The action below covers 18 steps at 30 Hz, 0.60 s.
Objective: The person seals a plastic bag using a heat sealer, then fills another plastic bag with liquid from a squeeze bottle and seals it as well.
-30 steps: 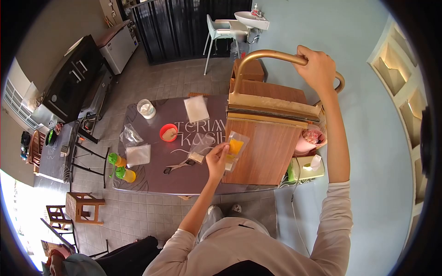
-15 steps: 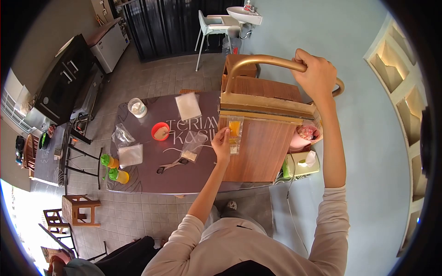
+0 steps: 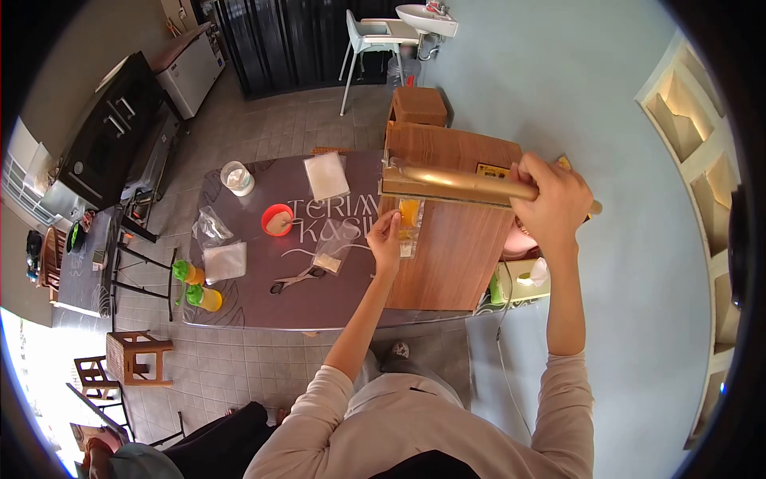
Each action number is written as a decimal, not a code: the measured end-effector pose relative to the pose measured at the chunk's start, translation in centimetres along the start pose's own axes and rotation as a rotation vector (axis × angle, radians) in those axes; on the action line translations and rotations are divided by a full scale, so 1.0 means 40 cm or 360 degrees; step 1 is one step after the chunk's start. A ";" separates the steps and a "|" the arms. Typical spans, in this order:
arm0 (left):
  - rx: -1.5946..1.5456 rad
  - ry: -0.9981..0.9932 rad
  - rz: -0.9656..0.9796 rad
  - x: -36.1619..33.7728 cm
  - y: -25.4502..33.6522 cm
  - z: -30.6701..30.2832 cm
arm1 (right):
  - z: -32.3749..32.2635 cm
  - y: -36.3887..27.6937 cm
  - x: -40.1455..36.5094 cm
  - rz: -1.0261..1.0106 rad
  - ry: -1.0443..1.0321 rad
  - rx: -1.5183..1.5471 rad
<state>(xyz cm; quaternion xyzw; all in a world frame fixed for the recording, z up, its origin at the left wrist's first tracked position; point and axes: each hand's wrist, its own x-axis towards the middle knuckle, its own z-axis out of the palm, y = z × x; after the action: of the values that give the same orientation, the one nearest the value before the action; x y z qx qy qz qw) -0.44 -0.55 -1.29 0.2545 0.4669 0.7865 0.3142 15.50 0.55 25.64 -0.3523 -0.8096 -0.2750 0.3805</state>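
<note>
My right hand [image 3: 554,199] is wrapped round the thick golden handle [image 3: 463,184] of a wood-panelled box machine [image 3: 455,263]. The handle lies low along the machine's top edge. My left hand [image 3: 384,246] pinches the left edge of a clear plastic packet [image 3: 408,235] with yellow filling in it. The packet lies against the wooden front, its upper end at the bar beneath the handle. Left of that hand are a small clear packet of pale contents [image 3: 328,262] and scissors [image 3: 298,279] on the dark table [image 3: 239,307].
A red bowl [image 3: 266,225] of powder, a white tub [image 3: 237,179], plastic bags [image 3: 325,177] and green-capped yellow bottles [image 3: 209,299] stand on the table. Right of the machine are a tissue box [image 3: 519,289] and a cord [image 3: 500,335]. Another person [image 3: 211,443] is at lower left.
My right hand has brought the golden handle down from its raised position to the machine's top edge. My left hand still holds the packet at the front.
</note>
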 end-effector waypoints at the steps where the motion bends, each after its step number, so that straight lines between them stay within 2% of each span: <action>1: 0.0000 0.0002 -0.0002 0.001 -0.001 0.000 | -0.004 -0.006 -0.012 0.0013 -0.0021 -0.0005; 5: -0.0007 -0.0004 0.0028 0.006 -0.015 -0.003 | -0.010 -0.032 -0.065 0.0031 0.0030 0.0176; 10: 0.0140 -0.0003 -0.0052 0.002 0.024 0.002 | -0.019 -0.062 -0.167 0.0060 -0.0194 0.0229; 12: 0.0395 -0.0026 0.0075 0.004 0.037 0.006 | -0.018 -0.071 -0.205 0.0055 -0.0318 0.0234; 18: 0.0105 -0.0001 0.0039 -0.007 0.056 0.019 | -0.004 -0.085 -0.262 0.0029 -0.0304 0.0198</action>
<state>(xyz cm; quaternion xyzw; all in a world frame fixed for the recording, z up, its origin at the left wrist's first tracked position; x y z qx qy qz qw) -0.30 -1.14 1.03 0.2707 0.4894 0.7743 0.2961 17.74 -5.39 16.63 -0.3600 -0.8544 -0.1860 0.3252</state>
